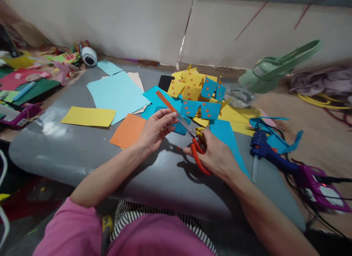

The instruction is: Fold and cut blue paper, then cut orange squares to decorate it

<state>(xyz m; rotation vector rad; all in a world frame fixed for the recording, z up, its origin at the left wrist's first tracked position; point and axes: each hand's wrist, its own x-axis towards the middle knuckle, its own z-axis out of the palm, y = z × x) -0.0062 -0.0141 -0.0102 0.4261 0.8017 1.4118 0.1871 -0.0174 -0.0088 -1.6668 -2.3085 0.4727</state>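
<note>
My left hand (158,127) pinches a narrow orange paper strip (165,101) that points up and to the left. In my right hand (216,151) are orange-handled scissors (198,157), their blades reaching toward the strip's lower end at my left fingertips. A small yellow piece (200,131) shows by my right fingers; I cannot tell whether it belongs to the scissors. An orange paper sheet (128,131) lies beside my left wrist. Beyond the hands are folded yellow paper pieces (191,89) and blue paper pieces (210,110), both dotted with small orange squares.
Light blue sheets (118,94) and a yellow rectangle (88,116) lie left on the grey table (55,153). At right are a blue glue gun (260,142), a purple power strip (316,186) with cables, and a green-topped clear bottle (255,78). Paper scraps clutter the far left.
</note>
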